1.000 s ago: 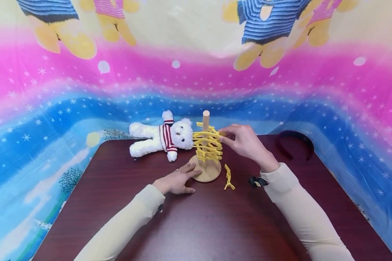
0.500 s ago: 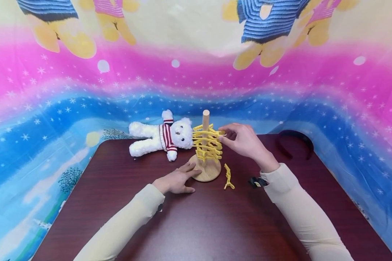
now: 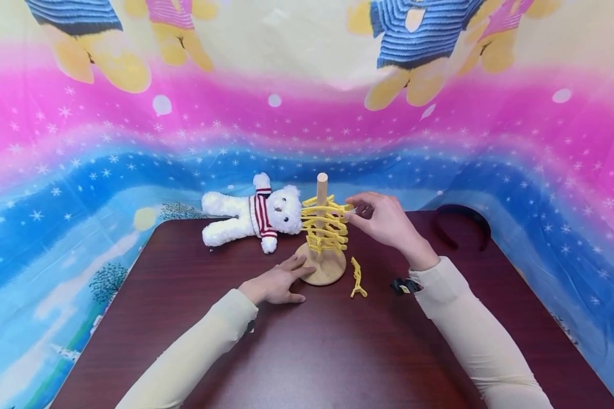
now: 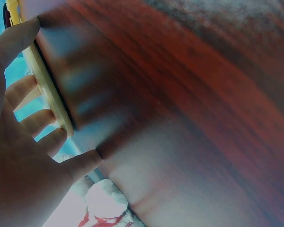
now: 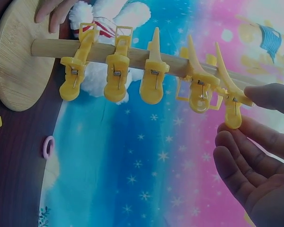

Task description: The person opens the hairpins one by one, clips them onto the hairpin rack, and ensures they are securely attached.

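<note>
A wooden peg stand (image 3: 322, 182) with a round base holds several yellow spring clips (image 5: 116, 78) clamped one above another along its upright post. My right hand (image 3: 384, 218) is at the topmost clip (image 5: 232, 97), pinching its levers with the thumb on one and a fingertip on the other. That clip's jaws lie across the post. My left hand (image 3: 276, 282) rests low beside the stand, fingers spread, fingertips over the edge of the round base (image 3: 324, 275). Another yellow clip (image 3: 358, 278) lies loose on the table, right of the base.
To the left of the stand a white teddy bear (image 3: 230, 221) in a striped sweater lies on its back, head close by the clips. At the right rear of the dark red table (image 3: 337, 358) is a dark headband (image 3: 463, 211). A printed cloth backdrop (image 3: 286, 130) surrounds the table.
The topmost clip has turned a little on the post, and my right hand has shifted slightly right. My left hand has stayed in place at the base.
</note>
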{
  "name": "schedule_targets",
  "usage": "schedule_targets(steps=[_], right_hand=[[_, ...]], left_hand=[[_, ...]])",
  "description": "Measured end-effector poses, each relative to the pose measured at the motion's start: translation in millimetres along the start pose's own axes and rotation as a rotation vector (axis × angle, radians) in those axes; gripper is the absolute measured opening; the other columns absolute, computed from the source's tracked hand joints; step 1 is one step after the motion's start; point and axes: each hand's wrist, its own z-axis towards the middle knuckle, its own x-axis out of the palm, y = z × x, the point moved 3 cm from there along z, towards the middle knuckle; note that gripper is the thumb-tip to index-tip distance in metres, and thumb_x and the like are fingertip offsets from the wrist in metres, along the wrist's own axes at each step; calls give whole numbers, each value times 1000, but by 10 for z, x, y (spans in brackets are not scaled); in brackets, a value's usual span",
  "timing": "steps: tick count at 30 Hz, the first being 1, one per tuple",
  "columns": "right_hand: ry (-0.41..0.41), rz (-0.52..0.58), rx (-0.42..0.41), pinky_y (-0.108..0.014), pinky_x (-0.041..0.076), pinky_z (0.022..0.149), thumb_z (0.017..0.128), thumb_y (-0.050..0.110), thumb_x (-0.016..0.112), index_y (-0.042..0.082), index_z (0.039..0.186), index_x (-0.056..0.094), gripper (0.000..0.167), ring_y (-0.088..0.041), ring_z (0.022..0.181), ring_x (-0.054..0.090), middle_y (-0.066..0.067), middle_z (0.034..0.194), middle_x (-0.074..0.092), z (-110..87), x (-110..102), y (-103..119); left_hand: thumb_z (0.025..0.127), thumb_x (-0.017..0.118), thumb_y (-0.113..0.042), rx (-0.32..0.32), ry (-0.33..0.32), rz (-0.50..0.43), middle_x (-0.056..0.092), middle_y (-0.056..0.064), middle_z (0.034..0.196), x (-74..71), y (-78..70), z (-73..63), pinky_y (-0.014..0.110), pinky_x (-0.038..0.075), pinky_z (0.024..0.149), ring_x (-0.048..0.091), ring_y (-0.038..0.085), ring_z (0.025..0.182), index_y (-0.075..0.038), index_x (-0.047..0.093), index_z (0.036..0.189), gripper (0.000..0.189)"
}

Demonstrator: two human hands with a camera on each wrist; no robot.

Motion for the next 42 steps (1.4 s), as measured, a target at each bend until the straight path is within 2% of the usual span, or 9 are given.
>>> schedule_targets(steps=[13,27,42], right_hand=[[14,12,20,-39,58,76,90,36,74,19,125,69,39,-17,82,71,0,102,74,-36,19,-45],[40,23,29,-40,58,79,90,37,74,19,129,66,44,-17,87,71,-6,113,74,-89,-35,-95],[37,33,64,-35,54,75,89,38,75,21,118,71,34,-14,82,67,-1,103,74,-252,-23,-329]], left_hand=[[92,70,-42,-6,-4,3,17,12,168,12,2,10,61,27,119,11,33,157,-27,35,156,74],[93,69,-43,4,-5,11,17,12,168,17,6,13,60,28,119,13,33,156,-26,34,156,75],[93,69,-42,-3,2,-1,17,13,168,-6,4,-4,59,26,120,11,34,156,-26,35,156,74]])
